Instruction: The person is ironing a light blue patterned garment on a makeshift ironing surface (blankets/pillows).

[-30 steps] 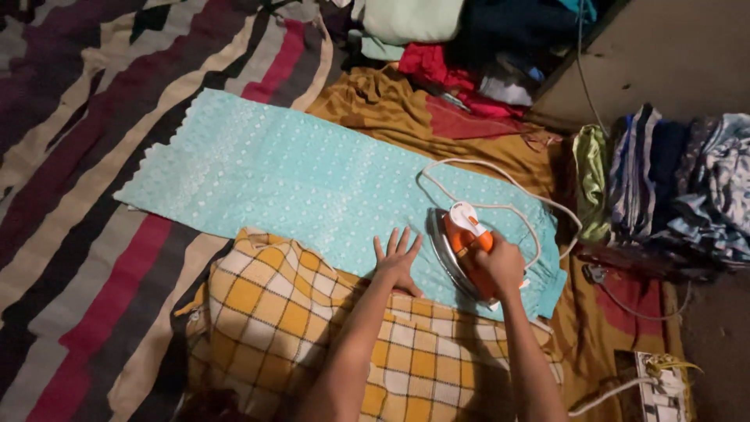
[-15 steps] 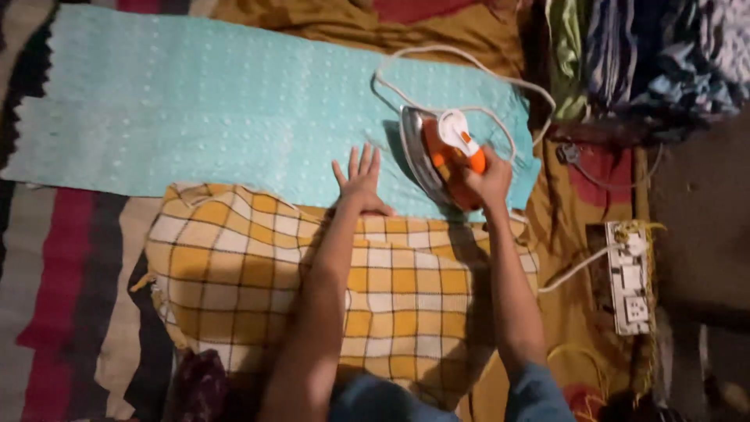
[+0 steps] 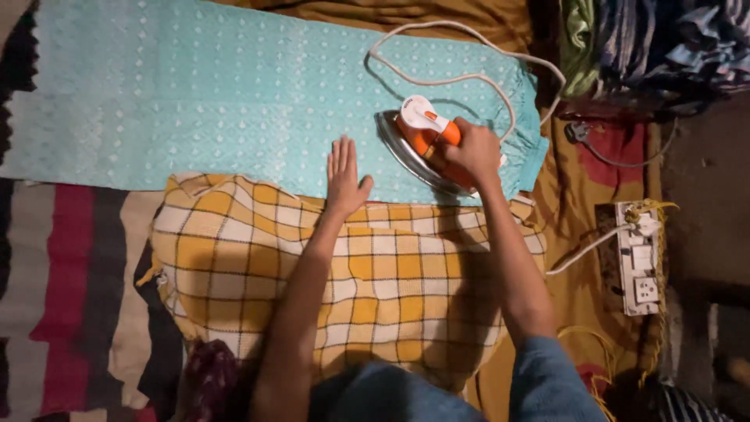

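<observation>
Right hand (image 3: 471, 148) clenched around orange-and-white iron (image 3: 426, 137), left hand (image 3: 344, 178) flat, fingers spread.

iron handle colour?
Orange, with a white top panel, on the electric iron gripped by the right hand. Head view shows it best.

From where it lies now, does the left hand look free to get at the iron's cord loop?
Probably yes. The left hand lies flat and empty on the teal cloth, and only bare cloth lies between it and the white cord. The iron, held by the right hand, sits off to the side.
</observation>
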